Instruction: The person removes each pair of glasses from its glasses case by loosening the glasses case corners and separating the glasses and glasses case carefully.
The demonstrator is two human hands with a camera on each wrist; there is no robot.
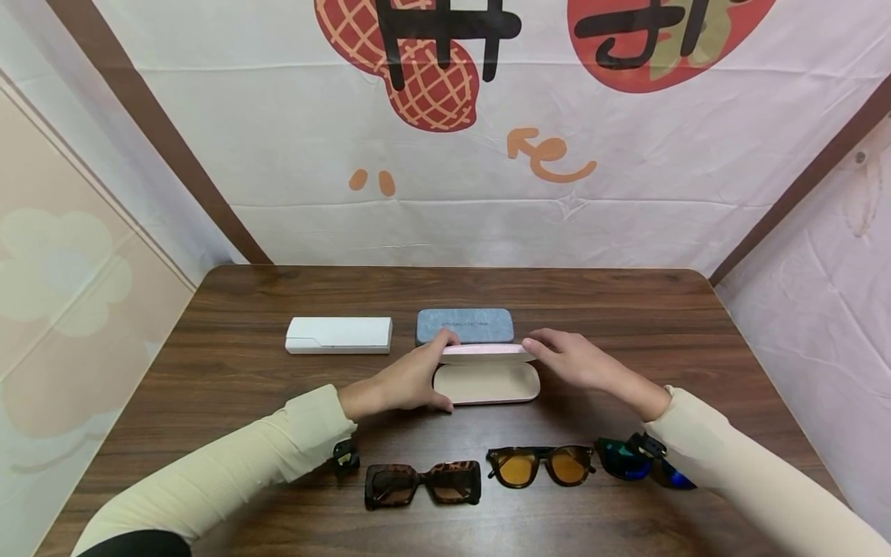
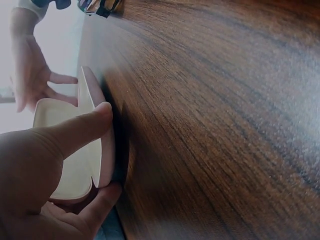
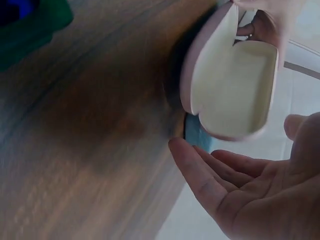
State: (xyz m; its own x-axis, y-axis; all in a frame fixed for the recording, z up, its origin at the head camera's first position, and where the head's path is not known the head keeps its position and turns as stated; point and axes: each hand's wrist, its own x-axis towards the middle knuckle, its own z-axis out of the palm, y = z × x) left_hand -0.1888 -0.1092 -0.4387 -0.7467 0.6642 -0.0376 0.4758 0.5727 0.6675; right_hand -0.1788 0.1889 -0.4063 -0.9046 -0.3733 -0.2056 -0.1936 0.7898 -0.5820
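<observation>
A pink glasses case with a cream lining lies opened on the table, its lid tilted up at the back. My left hand grips the case's left end, the thumb on the front edge and fingers behind it. At the lid's right corner is my right hand; in the right wrist view its extended fingers are apart from the case and hold nothing. The case's inside shows nothing in it.
A blue case sits right behind the pink one, a white case to its left. In front lie tortoiseshell sunglasses, orange-lensed glasses and blue-green mirrored sunglasses, partly under the right forearm. A printed cloth hangs behind the table.
</observation>
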